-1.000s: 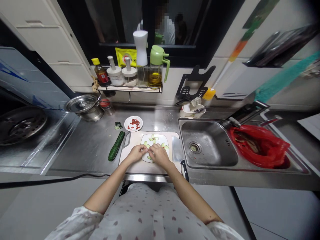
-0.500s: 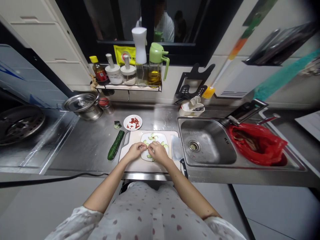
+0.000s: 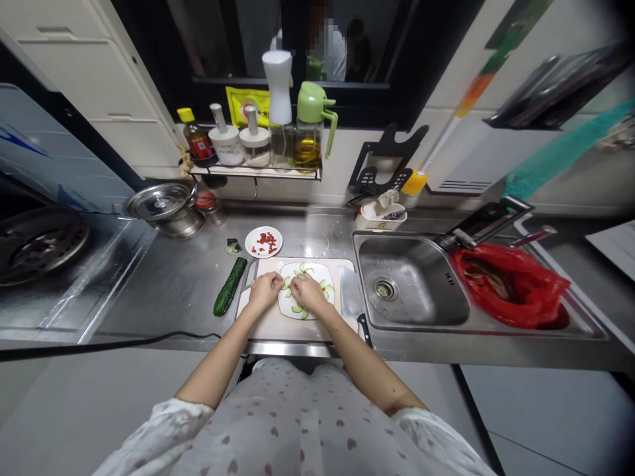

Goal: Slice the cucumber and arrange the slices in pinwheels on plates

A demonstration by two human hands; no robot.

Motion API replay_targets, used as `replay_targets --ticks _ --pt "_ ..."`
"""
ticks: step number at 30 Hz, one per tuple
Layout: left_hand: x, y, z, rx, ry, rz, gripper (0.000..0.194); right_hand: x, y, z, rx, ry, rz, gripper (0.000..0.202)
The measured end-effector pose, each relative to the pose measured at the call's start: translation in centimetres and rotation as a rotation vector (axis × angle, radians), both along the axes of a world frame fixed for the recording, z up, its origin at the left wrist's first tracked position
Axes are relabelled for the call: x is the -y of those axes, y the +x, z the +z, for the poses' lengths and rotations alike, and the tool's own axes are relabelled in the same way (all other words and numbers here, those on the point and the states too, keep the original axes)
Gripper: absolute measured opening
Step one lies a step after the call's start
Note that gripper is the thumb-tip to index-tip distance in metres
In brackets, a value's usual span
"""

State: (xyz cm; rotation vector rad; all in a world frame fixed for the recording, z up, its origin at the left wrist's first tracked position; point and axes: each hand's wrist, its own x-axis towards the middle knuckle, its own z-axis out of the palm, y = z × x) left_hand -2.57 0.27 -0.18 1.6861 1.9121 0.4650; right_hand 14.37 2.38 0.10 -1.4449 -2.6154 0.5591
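A white square plate (image 3: 310,313) lies on a pale cutting board (image 3: 268,328), bearing curved pale-green cucumber slices (image 3: 296,309) set in small groups with bits of red. Over the plate's left half, my right hand (image 3: 307,293) has its fingertips pinched, with a small red piece at their tips. My left hand (image 3: 265,291) is at the plate's left edge, fingers curled together; whatever is in them is too small to make out. Behind the board, a round white plate (image 3: 252,234) holds chopped red pieces (image 3: 266,242). A dark green cucumber (image 3: 231,287) lies left of the board.
A knife (image 3: 351,294) rests along the board's right side, black handle toward me. Right of it is a steel sink (image 3: 411,307) with a red plastic bag (image 3: 510,297). A lidded pot (image 3: 169,210) stands back left. Cucumber trimmings (image 3: 233,246) lie near the round plate. Condiments stand on a shelf (image 3: 292,174).
My left hand has moved left and slightly up, away from my right hand, to the plate's edge. My right hand has shifted only slightly and stays over the plate.
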Motion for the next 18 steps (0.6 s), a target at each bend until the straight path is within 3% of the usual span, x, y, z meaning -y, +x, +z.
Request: replay_targets --ticks 18 --pt "-0.6 1.4 -0.5 -0.077 -0.028 0.006 0.013 -0.9 -0.7 -0.9 0.077 -0.022 0.047 0.026"
